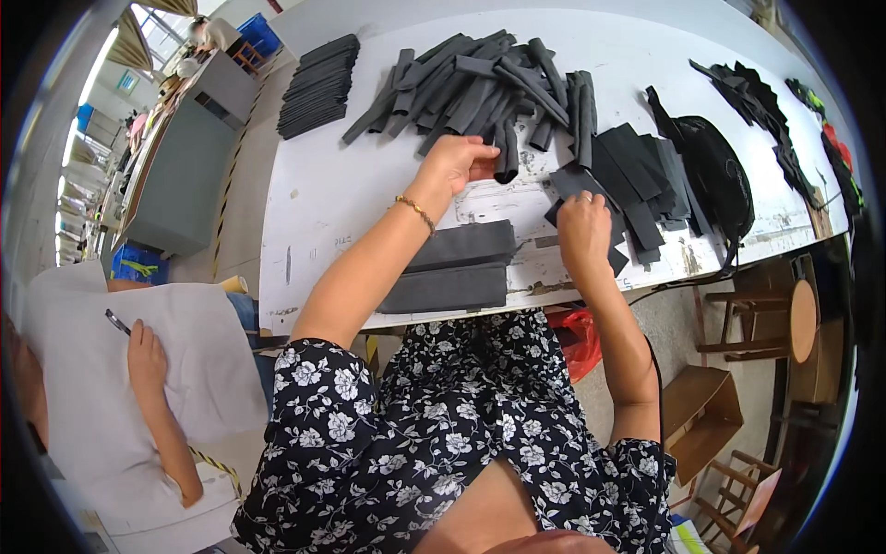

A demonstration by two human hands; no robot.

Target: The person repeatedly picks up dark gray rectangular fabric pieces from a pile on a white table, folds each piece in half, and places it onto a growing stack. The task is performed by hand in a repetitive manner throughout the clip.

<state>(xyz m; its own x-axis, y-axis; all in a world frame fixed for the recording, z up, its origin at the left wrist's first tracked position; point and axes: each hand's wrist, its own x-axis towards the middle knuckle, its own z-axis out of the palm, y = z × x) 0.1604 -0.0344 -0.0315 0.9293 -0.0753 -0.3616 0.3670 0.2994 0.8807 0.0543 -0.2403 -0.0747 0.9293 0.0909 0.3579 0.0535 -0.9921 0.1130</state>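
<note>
My left hand (460, 163) is at the near edge of a heap of dark grey fabric tubes (450, 83), its fingertips against one folded tube (507, 152). My right hand (585, 225) pinches the edge of a flat dark grey fabric piece (578, 181), at the left of a spread of similar flat pieces (626, 166). Two flat stacks of dark strips (450, 287) lie side by side near the table's front edge, below my left forearm. A neat pile of folded dark pieces (318, 86) lies at the table's far left corner.
A black pouch-like bag (713, 173) with a strap and more black fabric (768, 124) lie on the right of the white table (304, 201). A person's arm (156, 401) with a pen is at the left. Wooden stools (754, 322) and a cardboard box (699, 422) stand at the lower right.
</note>
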